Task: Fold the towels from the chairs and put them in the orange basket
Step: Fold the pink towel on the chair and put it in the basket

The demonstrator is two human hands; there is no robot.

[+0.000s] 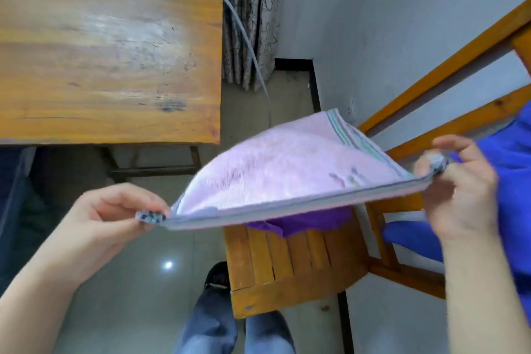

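A pink towel (281, 169) with striped edges is stretched in the air, doubled over, above a wooden chair (290, 261). My left hand (115, 218) pinches its near left corners. My right hand (457, 184) pinches the right corners. A purple towel (301, 223) lies on the chair seat, mostly hidden under the pink one. A blue towel (505, 169) hangs over the chair's back at the right. No orange basket is in view.
A wooden table (109, 46) fills the upper left, with a grey cable (241, 29) running off its corner to the floor. A patterned curtain (253, 17) and a white wall stand behind. My legs and a shoe (218, 276) show on the tiled floor.
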